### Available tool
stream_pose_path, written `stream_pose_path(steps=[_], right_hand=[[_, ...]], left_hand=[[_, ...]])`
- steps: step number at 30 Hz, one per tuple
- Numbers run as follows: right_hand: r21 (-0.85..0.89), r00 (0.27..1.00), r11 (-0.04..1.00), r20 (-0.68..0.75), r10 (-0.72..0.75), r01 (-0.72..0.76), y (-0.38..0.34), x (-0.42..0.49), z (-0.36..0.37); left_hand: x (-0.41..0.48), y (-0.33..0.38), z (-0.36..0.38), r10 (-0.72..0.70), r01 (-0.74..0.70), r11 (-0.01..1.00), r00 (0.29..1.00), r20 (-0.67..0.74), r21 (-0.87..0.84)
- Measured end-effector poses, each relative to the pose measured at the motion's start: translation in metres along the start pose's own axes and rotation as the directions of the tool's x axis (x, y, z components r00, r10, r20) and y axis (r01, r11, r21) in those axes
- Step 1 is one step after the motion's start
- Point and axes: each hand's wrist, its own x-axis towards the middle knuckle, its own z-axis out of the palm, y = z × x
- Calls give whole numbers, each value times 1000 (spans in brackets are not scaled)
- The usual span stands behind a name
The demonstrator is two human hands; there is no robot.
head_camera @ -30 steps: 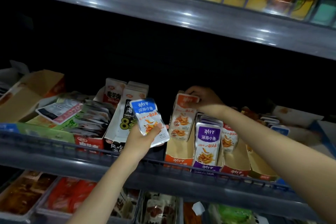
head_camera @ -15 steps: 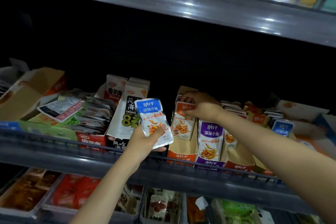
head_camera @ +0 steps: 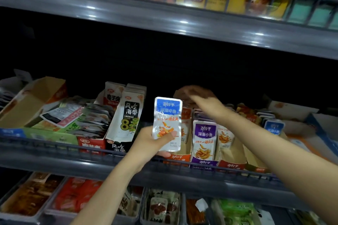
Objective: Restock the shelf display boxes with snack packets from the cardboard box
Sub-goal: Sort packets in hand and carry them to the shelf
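Holds upright in the left hand (head_camera: pixel 149 142) a blue-topped silver foil snack packet (head_camera: pixel 167 120), thumb pressed across its lower front, fingers curled behind it. Reaches the right hand (head_camera: pixel 206 103) past that packet, higher and deeper into the shelf, over the row of orange-printed packets (head_camera: pixel 186 115) standing in the orange-fronted cardboard display box (head_camera: pixel 176 159). Cannot tell through the blur whether that hand grips a packet or only touches the tops. Shows the two hands apart, the held packet between them and in front of the orange-fronted box.

Finds, just right of the left hand and under the right wrist, a purple-topped foil packet (head_camera: pixel 204 137) at the front of a purple-fronted display box (head_camera: pixel 204 163), touching a red-fronted display box (head_camera: pixel 231 166) further right. Finds beyond the right forearm a second blue-topped packet (head_camera: pixel 273 128).

Finds, left of the left hand, a white-and-black stack of tall packets (head_camera: pixel 130 115) leaning in a black-fronted box (head_camera: pixel 117 149), then a red box of loose grey packets (head_camera: pixel 91 144), then an open brown cardboard box (head_camera: pixel 31 100) far left.

Meets below both wrists a dark wire rail (head_camera: pixel 54 145) along the shelf front, above the hands a grey metal upper shelf (head_camera: pixel 164 14), and beneath the forearms clear trays of reddish snacks (head_camera: pixel 31 197).
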Motion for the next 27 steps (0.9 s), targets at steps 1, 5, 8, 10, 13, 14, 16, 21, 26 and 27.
stream_pose_path(steps=[1, 5, 8, 10, 13, 14, 16, 21, 26, 27], right_hand=[[98, 998, 994, 46, 37, -42, -4, -7, -5], [166, 980, 982, 193, 57, -90, -1, -36, -33], [245, 990, 960, 74, 119, -134, 5, -56, -63], [301, 986, 939, 10, 169, -164, 11, -70, -87], [295, 979, 939, -49, 199, -176, 22, -94, -125], [288, 977, 942, -70, 202, -174, 25, -102, -136], [261, 969, 949, -122, 217, -180, 32, -116, -160], [227, 918, 952, -293, 266, -203, 57, -135, -218], [117, 889, 978, -409, 205, -171, 83, -141, -251], [79, 892, 983, -413, 181, -163, 90, -140, -253]], left_hand=[[-1, 2, 7, 2, -3, 1000, 1000, 21, 21], [0, 8, 42, -2, 2, 1000, 997, 83, 6], [2, 12, 73, -21, 30, 996, 995, 102, -86], [5, 12, 95, -5, 19, 994, 992, 126, -109], [8, 12, 135, 3, 23, 990, 982, 189, -138], [10, 11, 149, -2, 33, 989, 978, 209, -147], [14, 10, 177, -3, 37, 990, 972, 234, -138], [26, 3, 229, 17, -11, 1000, 968, 249, -28], [37, -12, 253, 84, -162, 930, 967, 239, 329], [39, -15, 256, 83, -171, 911, 967, 239, 375]])
